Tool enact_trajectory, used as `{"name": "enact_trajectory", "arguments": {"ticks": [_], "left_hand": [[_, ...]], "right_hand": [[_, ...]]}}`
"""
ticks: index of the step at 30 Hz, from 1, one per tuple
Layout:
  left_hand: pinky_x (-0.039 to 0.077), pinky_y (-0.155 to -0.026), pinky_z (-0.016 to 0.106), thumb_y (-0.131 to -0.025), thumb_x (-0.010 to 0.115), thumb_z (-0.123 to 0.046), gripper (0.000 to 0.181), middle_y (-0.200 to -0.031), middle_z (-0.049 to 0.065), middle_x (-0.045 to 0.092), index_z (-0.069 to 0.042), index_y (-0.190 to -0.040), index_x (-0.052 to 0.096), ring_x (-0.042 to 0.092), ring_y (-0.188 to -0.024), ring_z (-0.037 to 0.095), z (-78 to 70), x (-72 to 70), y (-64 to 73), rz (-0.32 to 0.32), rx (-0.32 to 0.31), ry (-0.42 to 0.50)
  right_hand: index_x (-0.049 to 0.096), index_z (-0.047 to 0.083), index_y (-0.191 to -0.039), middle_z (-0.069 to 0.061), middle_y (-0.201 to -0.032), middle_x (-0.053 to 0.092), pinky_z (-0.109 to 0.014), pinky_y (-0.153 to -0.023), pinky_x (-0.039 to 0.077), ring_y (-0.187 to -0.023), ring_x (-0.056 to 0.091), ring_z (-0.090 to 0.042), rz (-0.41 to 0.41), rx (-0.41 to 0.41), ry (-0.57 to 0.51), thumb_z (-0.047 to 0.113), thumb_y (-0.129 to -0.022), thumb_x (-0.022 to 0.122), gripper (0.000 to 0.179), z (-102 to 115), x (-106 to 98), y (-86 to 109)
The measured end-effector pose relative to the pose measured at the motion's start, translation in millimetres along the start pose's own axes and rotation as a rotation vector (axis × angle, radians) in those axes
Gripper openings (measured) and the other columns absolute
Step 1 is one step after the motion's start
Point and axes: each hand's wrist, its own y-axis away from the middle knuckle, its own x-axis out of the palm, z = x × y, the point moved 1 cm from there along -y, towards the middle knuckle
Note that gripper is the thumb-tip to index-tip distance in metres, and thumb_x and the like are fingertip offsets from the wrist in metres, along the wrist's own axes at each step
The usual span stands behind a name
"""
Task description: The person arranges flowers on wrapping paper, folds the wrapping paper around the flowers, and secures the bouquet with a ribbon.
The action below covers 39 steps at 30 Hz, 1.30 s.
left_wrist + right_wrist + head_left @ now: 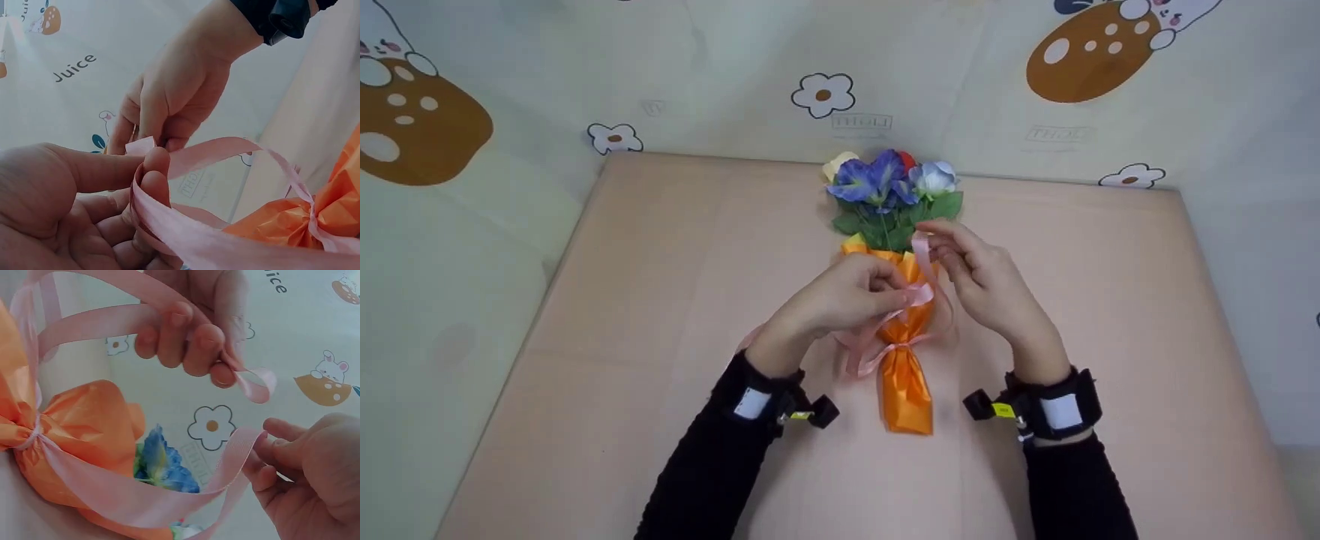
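An orange-wrapped flower bouquet (906,394) lies on the table, its paper cinched by a pink ribbon (864,364). My left hand (847,296) is over the wrapping and pinches the ribbon between thumb and fingers. In the right wrist view a small ribbon loop sticks out past the left hand's (194,337) fingertips. Up and to the right, my right hand (986,277) holds another stretch of ribbon at its fingertips, just below the leaves. Seen from the left wrist, the right hand (180,84) is behind the left thumb, and its fingertips are partly hidden.
Blue, white, red and cream flowers (877,180) with green leaves top the bouquet near the table's far edge. The pale pink table (660,262) extends to both sides. A printed wall covering (735,75) with flowers and cartoon figures stands behind it.
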Motion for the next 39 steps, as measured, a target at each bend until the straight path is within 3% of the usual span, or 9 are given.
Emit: {"name": "enact_trajectory", "arguments": {"ticks": [3,5,9,16,21,28,34,37,39], "left_hand": [[0.041,-0.053,0.02,-0.108,0.069,-0.01,0.012,-0.078,0.002,0.062,-0.002,-0.107,0.078,0.049,-0.058,0.012,-1.1,-1.6,1.5,-0.02,0.008,-0.002],[0.04,-0.052,0.02,-0.108,0.069,-0.01,0.013,-0.078,0.001,0.061,-0.002,-0.106,0.078,0.046,-0.056,0.011,-1.1,-2.1,1.7,-0.03,0.005,-0.004],[0.038,-0.052,0.021,-0.109,0.07,-0.013,0.014,-0.077,0.001,0.061,-0.003,-0.107,0.08,0.045,-0.056,0.01,0.5,-1.4,-0.3,-0.056,-0.02,0.0],[0.041,-0.05,0.02,-0.11,0.069,-0.019,0.02,-0.076,0.001,0.066,-0.002,-0.107,0.078,0.05,-0.055,0.011,0.5,4.8,-5.8,-0.111,-0.006,-0.041],[0.038,-0.049,0.021,-0.11,0.068,-0.02,0.024,-0.076,0.0,0.07,0.002,-0.107,0.078,0.049,-0.055,0.009,-0.6,9.9,-7.7,-0.126,0.052,-0.079],[0.041,-0.05,0.021,-0.11,0.069,-0.018,0.017,-0.078,0.003,0.068,-0.004,-0.108,0.079,0.047,-0.054,0.012,-1.8,11.6,-6.5,-0.13,0.055,-0.031],[0.048,-0.058,0.02,-0.11,0.068,-0.016,0.015,-0.089,0.004,0.073,-0.006,-0.115,0.078,0.056,-0.064,0.014,-3.6,9.7,-5.1,-0.081,0.077,-0.011],[0.053,-0.062,0.024,-0.111,0.065,-0.017,0.018,-0.092,0.005,0.074,-0.005,-0.116,0.078,0.06,-0.07,0.018,-3.8,5.5,-5.2,-0.104,0.126,-0.112],[0.056,-0.068,0.029,-0.111,0.062,-0.015,0.019,-0.098,0.007,0.074,-0.004,-0.117,0.077,0.062,-0.076,0.023,-4.1,1.5,-7.9,-0.148,0.159,-0.242]], "right_hand": [[0.056,0.005,-0.149,-0.011,-0.137,0.075,-0.034,-0.094,0.06,-0.116,0.075,-0.025,0.1,0.057,-0.022,0.002,-0.113,0.055,0.035,-2.7,6.3,-2.4],[0.058,0.004,-0.142,-0.01,-0.133,0.077,-0.035,-0.093,0.061,-0.116,0.076,-0.025,0.112,0.087,-0.012,0.003,-0.112,0.059,0.03,-5.1,6.7,-2.6],[0.069,0.003,-0.125,-0.007,-0.114,0.081,-0.026,-0.074,0.055,-0.09,0.075,-0.023,0.069,0.125,0.044,0.005,-0.108,0.068,0.017,-10.4,1.2,-1.1],[0.08,0.003,-0.116,-0.008,-0.096,0.079,-0.023,-0.062,0.049,-0.078,0.066,-0.028,0.08,0.183,-0.042,0.018,-0.111,0.068,0.02,-8.0,-14.3,5.1],[0.083,0.006,-0.112,-0.002,-0.096,0.079,-0.023,-0.068,0.049,-0.077,0.063,-0.018,0.107,0.155,-0.038,0.018,-0.105,0.077,0.015,2.1,-17.2,5.0],[0.085,0.011,-0.108,0.002,-0.091,0.077,-0.024,-0.065,0.046,-0.076,0.062,-0.018,0.111,0.119,-0.034,0.018,-0.103,0.08,0.011,7.5,-19.3,4.3],[0.084,0.009,-0.105,0.0,-0.089,0.073,-0.023,-0.064,0.046,-0.073,0.057,-0.018,0.117,0.092,-0.041,0.014,-0.104,0.078,0.008,9.7,-22.6,5.2],[0.083,0.008,-0.104,-0.003,-0.086,0.073,-0.021,-0.058,0.046,-0.066,0.056,-0.017,0.108,0.091,-0.054,0.012,-0.104,0.076,0.008,13.0,-25.4,8.6],[0.082,0.008,-0.103,-0.002,-0.085,0.073,-0.021,-0.055,0.046,-0.063,0.056,-0.016,0.095,0.091,-0.047,0.011,-0.105,0.076,0.007,16.0,-27.3,11.5]]}}
